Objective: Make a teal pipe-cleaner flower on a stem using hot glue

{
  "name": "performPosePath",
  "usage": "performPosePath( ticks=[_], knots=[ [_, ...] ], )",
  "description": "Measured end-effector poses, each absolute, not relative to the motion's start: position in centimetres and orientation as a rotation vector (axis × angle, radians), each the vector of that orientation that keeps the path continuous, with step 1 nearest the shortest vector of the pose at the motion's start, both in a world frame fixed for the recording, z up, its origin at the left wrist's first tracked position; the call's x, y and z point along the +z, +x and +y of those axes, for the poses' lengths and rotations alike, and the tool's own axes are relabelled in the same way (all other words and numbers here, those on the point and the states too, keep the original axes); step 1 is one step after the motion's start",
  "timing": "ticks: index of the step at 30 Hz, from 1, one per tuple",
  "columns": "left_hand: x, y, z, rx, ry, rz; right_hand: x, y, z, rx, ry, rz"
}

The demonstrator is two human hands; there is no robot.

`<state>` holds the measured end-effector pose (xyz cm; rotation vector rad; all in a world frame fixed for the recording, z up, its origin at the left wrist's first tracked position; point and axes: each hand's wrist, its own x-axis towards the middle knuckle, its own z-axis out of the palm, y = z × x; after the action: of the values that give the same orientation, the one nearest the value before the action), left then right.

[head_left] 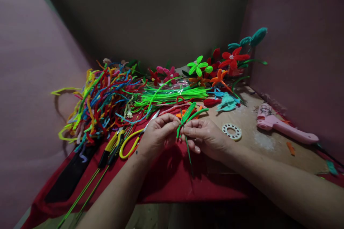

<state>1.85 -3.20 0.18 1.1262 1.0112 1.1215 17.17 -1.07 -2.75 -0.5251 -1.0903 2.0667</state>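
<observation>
Over the front of the red cloth, my left hand (163,130) and my right hand (201,134) meet, fingertips almost touching. Between them is a green pipe cleaner piece (189,112) bent into leaf-like loops, with a thin dark green stem (189,155) hanging below. My left thumb and index finger pinch its left side. My right thumb and fingers close on the stem side. Just behind the hands lie orange pipe cleaner pieces (200,114), partly hidden. Scissors with yellow handles (129,145) rest beside my left wrist.
A tangled heap of coloured pipe cleaners (94,103) lies left, by yellow-black pliers (114,146). Behind are bright green pipe cleaners (172,95) and finished flowers (197,66). At right, a white ring with holes (231,132) and a pink glue-gun-like tool (287,127) lie on brown board (252,150).
</observation>
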Motion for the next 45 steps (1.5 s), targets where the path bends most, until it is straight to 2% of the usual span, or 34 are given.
performPosePath(
  ticks=[4,14,22,37,45],
  knots=[
    [0.5,1.4,-3.1,1.15,1.094,0.94,-2.7,17.3,-0.6,2.015,-0.521,-0.982],
    [0.2,1.9,-3.8,0.802,1.451,1.174,-2.6,17.3,-0.1,1.938,-0.533,-0.845],
    [0.2,2.5,-4.2,0.81,1.681,1.044,-2.7,17.1,-0.3,2.002,-0.505,-0.838],
    [-0.3,1.5,-4.0,0.94,1.385,1.093,-2.7,17.5,0.3,1.96,-0.488,-0.784],
    [-0.4,2.4,-4.0,0.861,1.39,1.211,-2.9,17.3,0.1,1.901,-0.529,-0.857]
  ],
)
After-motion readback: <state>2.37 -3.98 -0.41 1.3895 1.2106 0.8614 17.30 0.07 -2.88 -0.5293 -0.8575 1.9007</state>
